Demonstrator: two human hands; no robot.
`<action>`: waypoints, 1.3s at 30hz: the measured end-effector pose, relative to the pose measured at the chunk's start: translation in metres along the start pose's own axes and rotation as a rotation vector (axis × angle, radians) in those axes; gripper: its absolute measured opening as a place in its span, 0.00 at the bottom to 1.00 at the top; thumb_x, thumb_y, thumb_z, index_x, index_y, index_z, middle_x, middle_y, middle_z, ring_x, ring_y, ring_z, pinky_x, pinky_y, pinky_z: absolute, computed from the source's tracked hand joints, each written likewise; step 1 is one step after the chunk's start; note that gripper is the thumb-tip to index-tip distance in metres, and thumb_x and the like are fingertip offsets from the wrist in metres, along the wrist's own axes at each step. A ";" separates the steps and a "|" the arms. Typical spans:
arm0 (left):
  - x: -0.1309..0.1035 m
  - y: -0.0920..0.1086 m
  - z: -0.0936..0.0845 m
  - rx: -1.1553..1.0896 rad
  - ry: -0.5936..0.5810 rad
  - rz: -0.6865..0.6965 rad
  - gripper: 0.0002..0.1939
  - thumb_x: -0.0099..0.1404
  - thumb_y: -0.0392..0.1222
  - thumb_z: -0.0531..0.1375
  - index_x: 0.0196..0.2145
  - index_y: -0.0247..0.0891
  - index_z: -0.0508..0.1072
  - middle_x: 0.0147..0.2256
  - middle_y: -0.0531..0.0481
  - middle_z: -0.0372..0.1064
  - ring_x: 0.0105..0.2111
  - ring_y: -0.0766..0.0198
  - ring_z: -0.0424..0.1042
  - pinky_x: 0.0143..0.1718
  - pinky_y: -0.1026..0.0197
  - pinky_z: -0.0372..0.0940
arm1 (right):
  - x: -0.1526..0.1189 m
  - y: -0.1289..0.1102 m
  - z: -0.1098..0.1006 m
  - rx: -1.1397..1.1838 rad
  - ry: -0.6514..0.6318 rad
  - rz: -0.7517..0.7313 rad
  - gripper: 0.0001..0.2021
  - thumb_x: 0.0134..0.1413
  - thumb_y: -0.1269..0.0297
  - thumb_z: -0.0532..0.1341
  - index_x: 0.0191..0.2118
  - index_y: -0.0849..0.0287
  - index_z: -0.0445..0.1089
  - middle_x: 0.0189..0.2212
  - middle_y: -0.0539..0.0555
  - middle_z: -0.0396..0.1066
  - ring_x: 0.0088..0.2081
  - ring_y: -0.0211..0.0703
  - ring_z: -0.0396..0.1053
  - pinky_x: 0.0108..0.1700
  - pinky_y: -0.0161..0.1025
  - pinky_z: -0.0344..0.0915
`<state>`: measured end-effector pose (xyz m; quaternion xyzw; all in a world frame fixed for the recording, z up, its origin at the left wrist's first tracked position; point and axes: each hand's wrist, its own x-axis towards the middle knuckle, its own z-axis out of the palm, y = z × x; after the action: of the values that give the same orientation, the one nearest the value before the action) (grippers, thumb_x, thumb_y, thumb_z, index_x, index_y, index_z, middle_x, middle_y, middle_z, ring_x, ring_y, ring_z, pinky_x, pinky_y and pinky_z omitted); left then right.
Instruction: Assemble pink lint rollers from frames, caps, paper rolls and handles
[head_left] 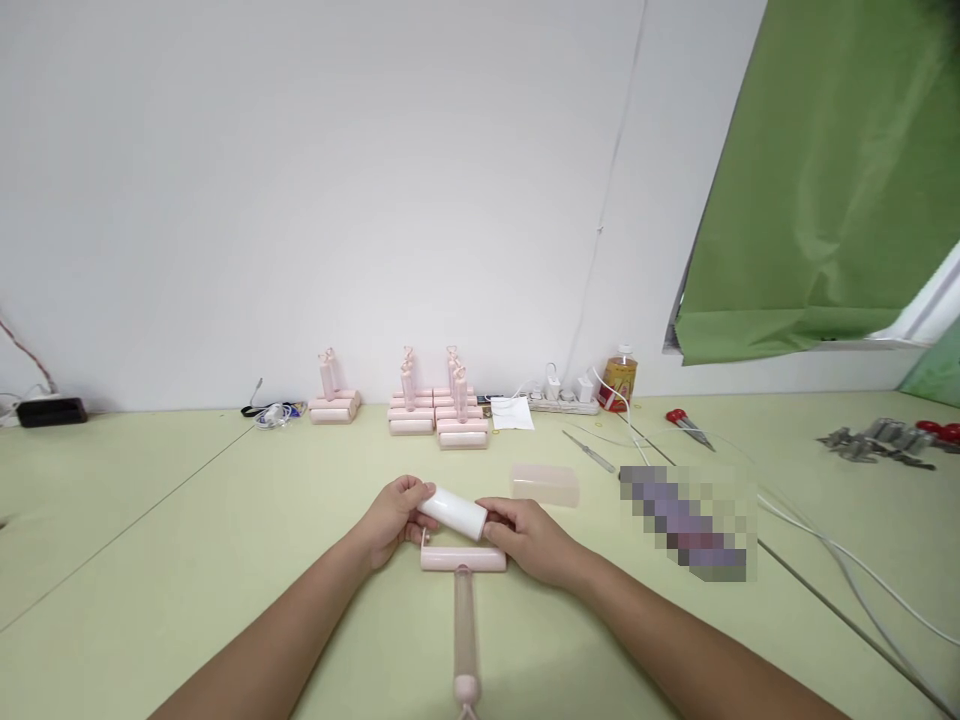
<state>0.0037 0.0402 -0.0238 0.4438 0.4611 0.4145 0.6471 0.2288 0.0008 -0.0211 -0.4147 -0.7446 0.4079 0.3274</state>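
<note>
Between my two hands is a white sticky roll (454,514), tilted down to the right. My left hand (395,520) grips its left end with thumb and fingers. My right hand (534,538) is closed on the right end. Just below the roll, a pink lint roller handle (463,560) lies on the table, its crossbar under the roll and its clear pink grip pointing toward me. A translucent pink cover (545,485) rests on the table beyond my right hand.
Several assembled pink lint rollers (463,438) stand along the wall. A screwdriver (589,452), red-handled pliers (690,429), a bottle (619,378), a power strip (562,405) and white cables lie to the right. Metal clamps (874,440) sit far right; a black phone (51,412) far left.
</note>
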 end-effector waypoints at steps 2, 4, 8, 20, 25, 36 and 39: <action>0.000 0.000 -0.001 0.003 -0.008 -0.001 0.18 0.56 0.49 0.67 0.31 0.37 0.61 0.23 0.53 0.67 0.19 0.69 0.70 0.14 0.70 0.63 | 0.000 0.000 -0.001 0.011 -0.014 -0.001 0.10 0.56 0.63 0.55 0.38 0.57 0.73 0.25 0.48 0.65 0.27 0.38 0.58 0.29 0.34 0.53; 0.001 -0.001 -0.001 0.011 -0.017 0.001 0.18 0.56 0.49 0.66 0.32 0.37 0.61 0.24 0.52 0.67 0.20 0.68 0.70 0.15 0.70 0.64 | 0.000 0.000 -0.001 0.016 -0.024 -0.002 0.10 0.56 0.63 0.56 0.37 0.58 0.73 0.25 0.48 0.65 0.28 0.38 0.58 0.30 0.34 0.53; 0.002 -0.002 -0.002 0.022 -0.021 -0.001 0.19 0.55 0.50 0.67 0.32 0.37 0.61 0.25 0.51 0.68 0.21 0.67 0.71 0.16 0.69 0.65 | 0.000 0.001 -0.002 0.004 -0.040 -0.021 0.09 0.56 0.64 0.55 0.38 0.58 0.73 0.27 0.48 0.66 0.29 0.38 0.58 0.31 0.34 0.54; 0.004 -0.001 -0.005 0.040 -0.044 -0.021 0.20 0.56 0.48 0.67 0.34 0.37 0.61 0.27 0.50 0.70 0.24 0.65 0.74 0.18 0.68 0.66 | 0.002 0.003 -0.002 0.001 -0.002 -0.013 0.12 0.54 0.67 0.56 0.41 0.58 0.74 0.27 0.48 0.66 0.28 0.37 0.59 0.30 0.33 0.54; 0.004 0.000 -0.005 0.068 -0.085 -0.033 0.21 0.54 0.48 0.69 0.34 0.37 0.61 0.30 0.47 0.71 0.28 0.61 0.76 0.18 0.68 0.67 | 0.007 0.014 -0.002 -0.097 0.117 0.000 0.15 0.51 0.68 0.57 0.45 0.58 0.73 0.28 0.49 0.69 0.29 0.38 0.62 0.30 0.34 0.56; 0.003 -0.002 0.001 0.100 -0.042 -0.003 0.29 0.47 0.50 0.72 0.33 0.41 0.56 0.28 0.52 0.69 0.29 0.55 0.78 0.12 0.71 0.58 | 0.017 0.036 -0.006 0.080 0.271 0.176 0.22 0.45 0.74 0.52 0.47 0.58 0.72 0.42 0.55 0.74 0.34 0.42 0.73 0.38 0.40 0.71; 0.004 -0.005 0.004 0.157 -0.030 0.051 0.30 0.46 0.51 0.72 0.32 0.41 0.55 0.24 0.54 0.67 0.28 0.54 0.78 0.10 0.72 0.53 | 0.016 0.037 -0.007 0.039 0.268 0.165 0.21 0.42 0.75 0.55 0.44 0.58 0.73 0.40 0.54 0.75 0.39 0.45 0.72 0.43 0.41 0.68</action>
<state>0.0091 0.0422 -0.0288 0.5108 0.4709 0.3866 0.6066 0.2405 0.0294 -0.0482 -0.5186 -0.6499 0.3886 0.3971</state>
